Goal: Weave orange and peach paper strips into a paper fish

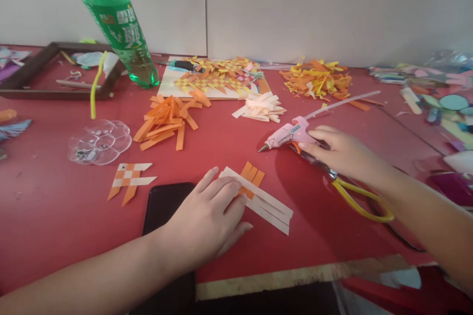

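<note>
My left hand [210, 211] lies palm down with its fingers spread, the fingertips resting on a small weave of paper strips. Long cream strips [271, 211] run out to the lower right, and short orange strips [253, 173] cross them. Part of the weave is hidden under the fingers. My right hand [338, 150] is closed around the handle of a pink hot glue gun [290, 134], whose nozzle points left and down toward the table. A finished woven paper fish [129, 179] in orange and cream lies left of my left hand.
A black phone [168, 199] lies partly under my left forearm. Yellow-handled scissors [364, 202] sit below my right hand. Behind are orange strips [166, 120], cream strips [262, 107], a clear palette [101, 142], a green bottle [118, 29] and a brown frame [55, 93].
</note>
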Demonstrator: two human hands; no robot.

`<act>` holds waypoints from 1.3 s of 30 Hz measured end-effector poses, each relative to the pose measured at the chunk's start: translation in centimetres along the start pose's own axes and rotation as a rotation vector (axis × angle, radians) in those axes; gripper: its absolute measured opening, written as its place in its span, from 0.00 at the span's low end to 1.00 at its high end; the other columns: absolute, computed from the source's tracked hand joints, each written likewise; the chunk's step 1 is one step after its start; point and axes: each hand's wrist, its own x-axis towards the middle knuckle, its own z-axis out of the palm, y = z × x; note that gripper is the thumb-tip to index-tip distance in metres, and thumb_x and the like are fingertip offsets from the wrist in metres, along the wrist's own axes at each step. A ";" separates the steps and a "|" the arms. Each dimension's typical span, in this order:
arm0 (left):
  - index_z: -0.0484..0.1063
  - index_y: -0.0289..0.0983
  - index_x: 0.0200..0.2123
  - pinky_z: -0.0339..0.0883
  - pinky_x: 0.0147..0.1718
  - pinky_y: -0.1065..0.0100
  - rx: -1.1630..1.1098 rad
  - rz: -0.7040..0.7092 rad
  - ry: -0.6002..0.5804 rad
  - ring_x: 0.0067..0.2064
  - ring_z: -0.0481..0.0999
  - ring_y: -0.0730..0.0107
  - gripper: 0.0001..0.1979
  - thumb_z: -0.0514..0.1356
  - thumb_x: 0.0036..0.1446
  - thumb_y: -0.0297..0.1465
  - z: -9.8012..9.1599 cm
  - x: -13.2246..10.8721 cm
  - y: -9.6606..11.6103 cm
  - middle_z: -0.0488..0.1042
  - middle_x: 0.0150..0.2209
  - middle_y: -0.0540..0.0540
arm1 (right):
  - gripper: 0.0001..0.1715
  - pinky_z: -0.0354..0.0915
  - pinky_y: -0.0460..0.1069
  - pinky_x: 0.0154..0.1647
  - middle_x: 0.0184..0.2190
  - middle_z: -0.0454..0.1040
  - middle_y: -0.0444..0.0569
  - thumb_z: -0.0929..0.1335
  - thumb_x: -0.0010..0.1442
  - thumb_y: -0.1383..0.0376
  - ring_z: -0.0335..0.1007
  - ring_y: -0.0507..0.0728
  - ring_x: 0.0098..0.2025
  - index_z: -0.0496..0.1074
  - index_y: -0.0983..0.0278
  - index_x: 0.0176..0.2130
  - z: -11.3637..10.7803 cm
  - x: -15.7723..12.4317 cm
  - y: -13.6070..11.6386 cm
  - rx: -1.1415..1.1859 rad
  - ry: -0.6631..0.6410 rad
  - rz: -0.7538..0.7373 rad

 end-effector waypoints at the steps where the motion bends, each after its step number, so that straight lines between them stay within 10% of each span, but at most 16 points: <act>1: 0.75 0.31 0.42 0.66 0.55 0.40 0.002 -0.001 -0.004 0.51 0.77 0.50 0.13 0.55 0.64 0.35 0.0 0.0 0.0 0.77 0.43 0.35 | 0.17 0.60 0.47 0.31 0.29 0.69 0.47 0.63 0.61 0.54 0.67 0.55 0.30 0.66 0.62 0.27 0.0 -0.1 -0.1 -0.001 -0.006 -0.014; 7: 0.75 0.32 0.40 0.66 0.55 0.40 0.021 -0.011 -0.014 0.51 0.77 0.50 0.11 0.54 0.64 0.31 0.0 0.2 0.1 0.77 0.44 0.35 | 0.18 0.62 0.51 0.36 0.33 0.72 0.52 0.60 0.66 0.56 0.69 0.59 0.35 0.72 0.64 0.35 0.4 0.1 -0.2 -0.057 -0.017 -0.077; 13: 0.74 0.32 0.41 0.66 0.56 0.41 0.024 -0.012 0.006 0.50 0.77 0.52 0.11 0.53 0.62 0.27 -0.2 0.2 0.2 0.78 0.45 0.36 | 0.14 0.62 0.62 0.52 0.44 0.72 0.61 0.64 0.62 0.71 0.68 0.65 0.47 0.71 0.69 0.48 2.7 -2.0 -2.5 -0.202 0.481 -0.465; 18: 0.71 0.29 0.43 0.66 0.56 0.41 -0.041 -0.024 0.002 0.51 0.76 0.50 0.14 0.52 0.54 0.21 -0.3 0.2 0.2 0.78 0.45 0.36 | 0.12 0.68 0.57 0.49 0.37 0.73 0.56 0.63 0.58 0.78 0.66 0.60 0.43 0.72 0.69 0.40 4.2 -5.9 -6.6 0.068 0.310 -0.910; 39: 0.64 0.32 0.42 0.70 0.50 0.40 -0.071 -0.024 0.104 0.49 0.79 0.52 0.15 0.51 0.50 0.18 -0.3 0.2 0.2 0.79 0.46 0.31 | 0.16 0.57 0.60 0.46 0.51 0.71 0.58 0.65 0.58 0.67 0.60 0.66 0.51 0.76 0.64 0.45 6.1 -7.3 -7.4 0.000 0.227 -0.730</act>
